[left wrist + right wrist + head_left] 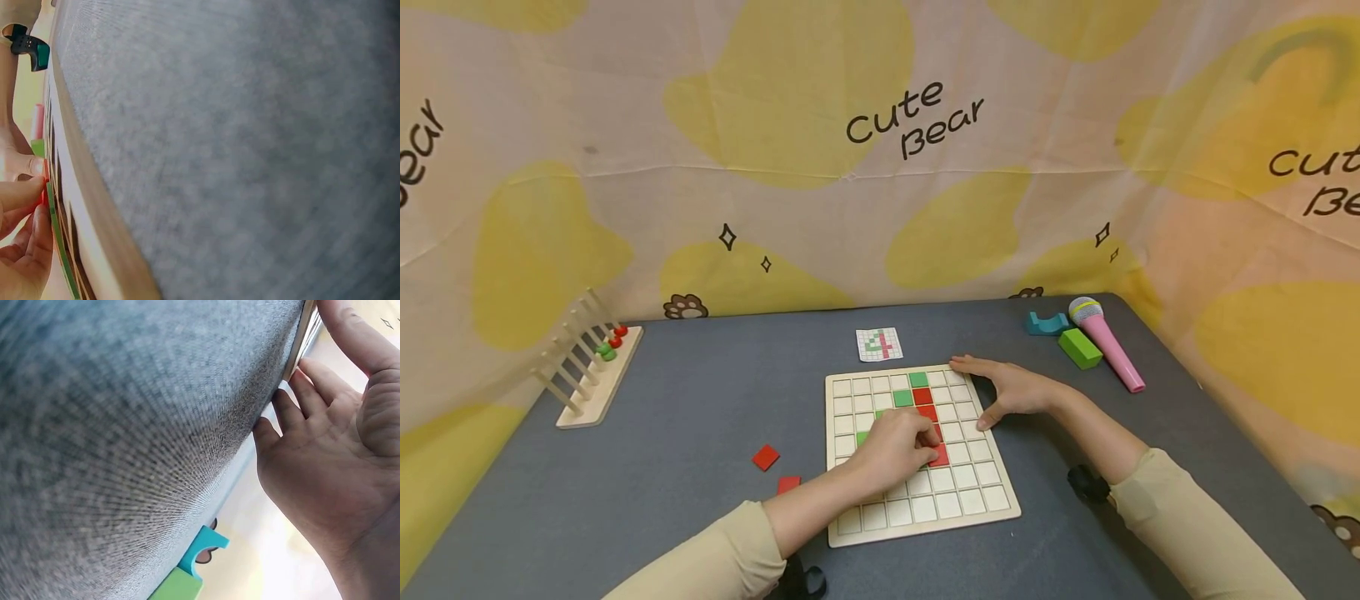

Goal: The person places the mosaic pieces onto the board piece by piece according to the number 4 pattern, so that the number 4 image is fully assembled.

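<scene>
A square wooden grid board (pixel 925 526) lies on the dark table, with green tiles (pixel 918 380) and a column of red tiles (pixel 922 397) in its cells. Over the middle of the board, my left hand (pixel 889 448) pinches a small red tile (pixel 45 195) between thumb and fingers, as the left wrist view shows. It partly hides the tiles beneath. My right hand (pixel 1017 390) rests against the board's right edge, fingers spread along it. Two loose red tiles, one nearer the back (pixel 766 457) and one close to my left forearm (pixel 788 484), lie left of the board.
Behind the board lies a small pattern card (pixel 878 343). A wooden peg stand (pixel 597 392) with red and green beads is at the left. A pink microphone (pixel 1112 352), a green block (pixel 1080 348) and a blue curved block (pixel 1047 323) lie at the back right.
</scene>
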{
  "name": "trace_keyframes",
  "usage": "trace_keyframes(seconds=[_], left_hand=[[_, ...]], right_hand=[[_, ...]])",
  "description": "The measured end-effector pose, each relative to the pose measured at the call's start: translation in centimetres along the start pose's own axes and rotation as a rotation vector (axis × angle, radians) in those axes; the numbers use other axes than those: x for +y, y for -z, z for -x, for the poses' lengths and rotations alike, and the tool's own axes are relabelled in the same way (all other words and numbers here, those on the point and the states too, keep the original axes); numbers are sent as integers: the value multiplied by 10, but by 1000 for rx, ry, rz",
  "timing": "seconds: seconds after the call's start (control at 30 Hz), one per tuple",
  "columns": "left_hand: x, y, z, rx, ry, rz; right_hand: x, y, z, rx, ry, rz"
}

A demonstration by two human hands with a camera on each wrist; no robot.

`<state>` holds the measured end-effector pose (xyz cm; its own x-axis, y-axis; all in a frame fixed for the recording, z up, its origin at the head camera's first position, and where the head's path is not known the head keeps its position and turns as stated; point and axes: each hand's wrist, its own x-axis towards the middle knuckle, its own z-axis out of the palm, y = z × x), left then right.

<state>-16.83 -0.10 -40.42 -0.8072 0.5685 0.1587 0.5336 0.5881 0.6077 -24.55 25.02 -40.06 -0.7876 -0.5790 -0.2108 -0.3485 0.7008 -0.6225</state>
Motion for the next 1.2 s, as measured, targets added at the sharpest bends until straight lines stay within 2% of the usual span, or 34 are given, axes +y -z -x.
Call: trace_keyframes(seconds=[0.3, 0.6, 0.73, 0.97, 1.1, 1.2], left_hand=[[-1, 1, 0, -9, -29, -53], [-5, 18, 1, -38, -22, 104], [-12, 34, 3, -38, -26, 122], [-27, 74, 11, -52, -46, 207], [-38, 97, 18, -52, -25, 199], [-46, 112, 25, -47, 19, 176]], right_hand=[[-1, 1, 1, -2, -11, -16], [0, 1, 1, 1, -6, -21], [0, 1, 0, -3, -8, -28], [0, 1, 0, -11, -11, -39], [-1, 1, 0, -11, -11, -43], [-1, 0, 0, -11, -13, -44]])
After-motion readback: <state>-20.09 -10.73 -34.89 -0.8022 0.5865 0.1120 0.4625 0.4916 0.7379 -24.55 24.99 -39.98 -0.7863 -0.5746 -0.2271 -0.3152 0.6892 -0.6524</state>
